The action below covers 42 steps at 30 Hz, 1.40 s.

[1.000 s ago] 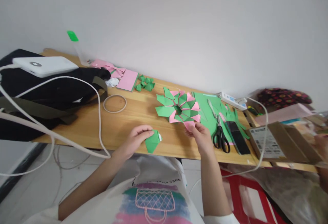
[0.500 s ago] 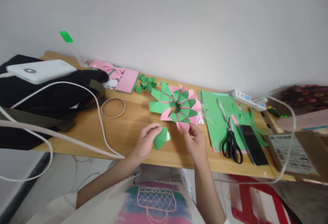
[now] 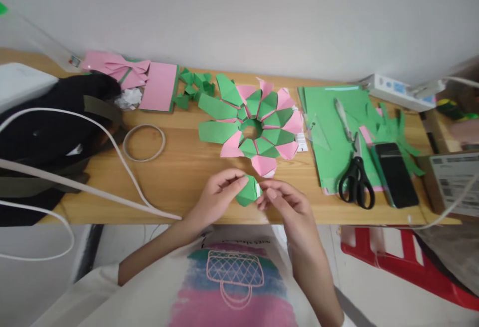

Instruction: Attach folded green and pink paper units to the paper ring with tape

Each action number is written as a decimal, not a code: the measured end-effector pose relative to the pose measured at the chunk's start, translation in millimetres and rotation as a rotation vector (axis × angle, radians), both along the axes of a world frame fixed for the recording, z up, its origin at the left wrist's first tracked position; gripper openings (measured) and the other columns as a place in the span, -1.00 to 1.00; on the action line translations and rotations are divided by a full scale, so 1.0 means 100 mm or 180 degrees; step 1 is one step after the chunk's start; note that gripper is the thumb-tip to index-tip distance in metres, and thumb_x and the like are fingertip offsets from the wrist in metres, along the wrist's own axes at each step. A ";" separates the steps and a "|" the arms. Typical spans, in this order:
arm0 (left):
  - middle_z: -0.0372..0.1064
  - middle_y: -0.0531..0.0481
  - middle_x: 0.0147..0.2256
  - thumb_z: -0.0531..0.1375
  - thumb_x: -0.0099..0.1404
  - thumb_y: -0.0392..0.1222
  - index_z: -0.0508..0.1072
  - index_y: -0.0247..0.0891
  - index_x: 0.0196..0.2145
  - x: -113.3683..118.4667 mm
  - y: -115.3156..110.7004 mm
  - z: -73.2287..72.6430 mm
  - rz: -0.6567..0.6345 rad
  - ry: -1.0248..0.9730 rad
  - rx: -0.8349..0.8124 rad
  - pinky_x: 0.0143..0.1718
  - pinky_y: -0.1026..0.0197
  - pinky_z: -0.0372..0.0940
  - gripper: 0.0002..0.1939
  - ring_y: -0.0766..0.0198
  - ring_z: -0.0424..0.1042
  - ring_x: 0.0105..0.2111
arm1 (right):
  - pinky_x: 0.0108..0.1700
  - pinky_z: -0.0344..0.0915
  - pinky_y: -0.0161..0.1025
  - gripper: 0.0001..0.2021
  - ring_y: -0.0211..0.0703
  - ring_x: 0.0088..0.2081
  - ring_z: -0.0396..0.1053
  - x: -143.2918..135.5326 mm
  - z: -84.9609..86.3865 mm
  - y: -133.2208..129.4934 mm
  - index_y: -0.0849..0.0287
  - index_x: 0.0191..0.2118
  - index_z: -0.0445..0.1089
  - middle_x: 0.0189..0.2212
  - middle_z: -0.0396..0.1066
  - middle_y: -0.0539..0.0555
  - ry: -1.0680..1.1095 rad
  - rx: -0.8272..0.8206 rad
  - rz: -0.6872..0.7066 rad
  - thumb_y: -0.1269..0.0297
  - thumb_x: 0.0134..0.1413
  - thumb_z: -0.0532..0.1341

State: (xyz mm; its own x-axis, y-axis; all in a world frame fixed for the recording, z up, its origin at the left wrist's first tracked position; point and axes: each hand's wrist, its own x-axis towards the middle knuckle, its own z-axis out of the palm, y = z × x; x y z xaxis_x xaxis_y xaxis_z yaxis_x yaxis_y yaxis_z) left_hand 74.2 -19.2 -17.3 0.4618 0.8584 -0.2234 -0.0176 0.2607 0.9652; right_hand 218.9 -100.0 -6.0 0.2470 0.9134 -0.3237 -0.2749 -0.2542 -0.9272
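Note:
My left hand (image 3: pixel 217 196) is closed on a small folded green paper piece (image 3: pixel 246 195), pinched between thumb and fingers above the table's front edge. A short white strip (image 3: pixel 258 190) shows on the right side of that piece. The fingertips of my right hand (image 3: pixel 294 208) are pinched together at this strip; how firmly they hold it is hard to see. Just beyond both hands lies a ring of folded green and pink paper petals (image 3: pixel 279 118), with a round hole in its middle.
Behind the ring are small green folded pieces (image 3: pixel 192 85) and a pink paper stack (image 3: pixel 159 87). To the right lie green sheets (image 3: pixel 325 132), black-handled scissors (image 3: pixel 357 179) and a phone (image 3: pixel 396 174). At left are a tape-like ring (image 3: pixel 144 142), a white cable (image 3: pixel 130 179) and a black bag (image 3: pixel 56 152).
My right hand has let go of a pink petal of the paper ring and moved to the white strip on the green piece. The view has shifted.

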 end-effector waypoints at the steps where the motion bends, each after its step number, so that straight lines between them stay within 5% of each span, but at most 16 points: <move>1: 0.35 0.08 -0.51 0.23 0.18 -0.12 0.44 -0.27 -0.47 0.00 0.00 0.01 -0.0052 0.0027 0.0013 -0.44 0.32 0.27 -0.83 0.34 0.30 -0.48 | -0.34 0.34 -0.39 -0.90 -0.36 -0.46 0.39 0.00 -0.02 0.01 0.00 -0.25 0.54 -0.50 0.49 -0.10 0.0096 0.0061 0.0043 0.25 0.09 0.30; 12: 0.35 0.08 -0.48 0.21 0.17 -0.12 0.44 -0.27 -0.40 -0.03 0.02 0.09 -0.0323 0.0205 -0.0073 -0.41 0.31 0.26 -0.84 0.34 0.32 -0.46 | -0.46 0.33 -0.42 -0.90 -0.38 -0.56 0.37 -0.04 -0.12 0.06 0.13 -0.39 0.50 -0.59 0.46 -0.08 0.0446 -0.0041 0.0126 0.23 0.01 0.35; 21: 0.34 0.11 -0.53 0.19 0.18 -0.22 0.44 -0.28 -0.48 -0.07 0.00 0.16 -0.0620 0.0150 -0.0264 -0.39 0.34 0.24 -0.88 0.39 0.32 -0.48 | -0.37 0.36 -0.42 -0.87 -0.37 -0.45 0.41 -0.11 0.04 -0.06 0.04 -0.24 0.51 -0.51 0.48 -0.12 -0.0880 0.0395 -0.0039 0.38 0.07 0.31; 29: 0.42 0.11 -0.51 0.18 0.19 -0.30 0.47 -0.27 -0.50 -0.11 -0.05 0.25 -0.0525 0.0380 0.0250 -0.40 0.38 0.26 -0.88 0.41 0.36 -0.46 | -0.28 0.38 -0.40 -0.79 -0.37 -0.39 0.42 -0.10 0.20 -0.13 0.06 -0.18 0.47 -0.39 0.50 -0.10 -0.2172 0.0847 0.0103 0.48 0.07 0.30; 42: 0.44 0.09 -0.53 0.23 0.15 -0.22 0.47 -0.24 -0.52 -0.09 -0.04 0.42 -0.0271 0.0419 -0.0095 -0.44 0.30 0.32 -0.88 0.35 0.37 -0.51 | -0.25 0.42 -0.25 -0.73 -0.24 -0.30 0.47 -0.01 0.33 -0.15 0.10 -0.19 0.48 -0.32 0.53 -0.03 -0.2549 0.1389 0.0252 0.58 0.01 0.30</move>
